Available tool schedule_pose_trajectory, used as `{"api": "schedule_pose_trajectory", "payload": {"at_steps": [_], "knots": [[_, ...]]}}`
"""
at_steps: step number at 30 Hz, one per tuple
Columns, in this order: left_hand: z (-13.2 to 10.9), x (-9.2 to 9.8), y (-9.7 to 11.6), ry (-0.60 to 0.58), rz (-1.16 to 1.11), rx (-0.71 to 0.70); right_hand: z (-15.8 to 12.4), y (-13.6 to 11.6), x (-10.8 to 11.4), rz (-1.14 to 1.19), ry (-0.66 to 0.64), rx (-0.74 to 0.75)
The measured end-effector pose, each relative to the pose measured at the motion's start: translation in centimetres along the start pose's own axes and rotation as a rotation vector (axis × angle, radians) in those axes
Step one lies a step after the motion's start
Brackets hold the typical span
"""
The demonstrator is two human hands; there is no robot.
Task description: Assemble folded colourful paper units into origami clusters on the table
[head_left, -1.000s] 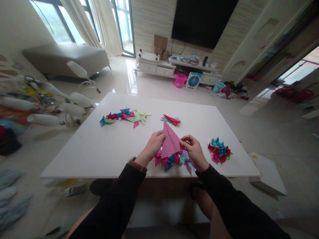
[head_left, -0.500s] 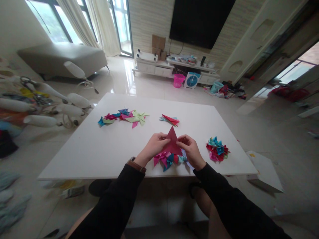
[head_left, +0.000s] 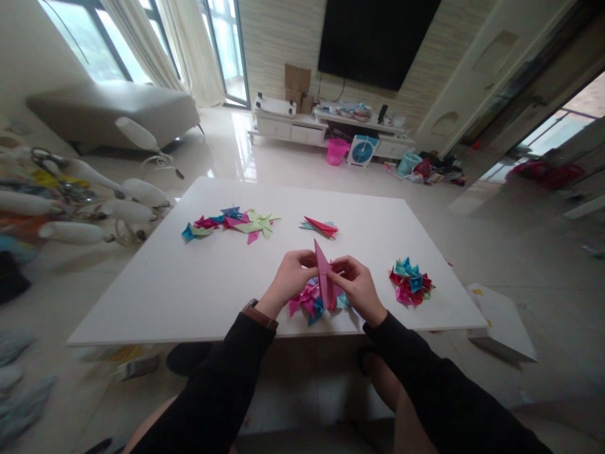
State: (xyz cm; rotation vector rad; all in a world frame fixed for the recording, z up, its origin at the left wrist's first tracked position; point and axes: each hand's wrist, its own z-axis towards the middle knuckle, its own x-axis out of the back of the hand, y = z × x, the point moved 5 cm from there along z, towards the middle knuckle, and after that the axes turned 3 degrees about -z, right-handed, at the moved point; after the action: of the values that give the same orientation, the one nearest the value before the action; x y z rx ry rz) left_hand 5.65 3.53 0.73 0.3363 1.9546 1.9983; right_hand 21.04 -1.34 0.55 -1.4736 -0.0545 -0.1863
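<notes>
A pink sheet of folded origami paper (head_left: pixel 323 277) is held up over the near part of the white table (head_left: pixel 212 284), its pointed tip upward. My left hand (head_left: pixel 299 272) pinches its left side, and my right hand (head_left: pixel 352 280) grips the right side between thumb and fingers. Beneath the hands lies a pile of folded paper pieces (head_left: pixel 306 301) in pink, blue and other colours, partly hidden by the held paper. Farther back on the table is a small stack of narrow folded papers (head_left: pixel 321 227), red on top.
A row of colourful folded papers (head_left: pixel 229 222) lies at the table's back left. On the right sits a red and blue paper cluster (head_left: pixel 411 282). A white box (head_left: pixel 501 321) stands beside the table's right edge; white lamp arms (head_left: pixel 94 208) are at the left.
The pink paper has turned from a broad flat triangle to a narrower shape with a fold edge facing me. Both hands stay on it. The view has shifted slightly.
</notes>
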Motion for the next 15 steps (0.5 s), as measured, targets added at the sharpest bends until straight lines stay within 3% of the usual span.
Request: {"api": "schedule_pose_trajectory", "payload": {"at_steps": [9, 15], "knots": [[0.05, -0.27, -0.53, 0.049, -0.209, 0.125, 0.37, 0.52, 0.57, 0.034, 0.091, -0.008], [-0.02, -0.33, -0.92, 0.068, -0.344, 0.154, 0.10, -0.02, 0.33, 0.059, 0.031, 0.004]]}}
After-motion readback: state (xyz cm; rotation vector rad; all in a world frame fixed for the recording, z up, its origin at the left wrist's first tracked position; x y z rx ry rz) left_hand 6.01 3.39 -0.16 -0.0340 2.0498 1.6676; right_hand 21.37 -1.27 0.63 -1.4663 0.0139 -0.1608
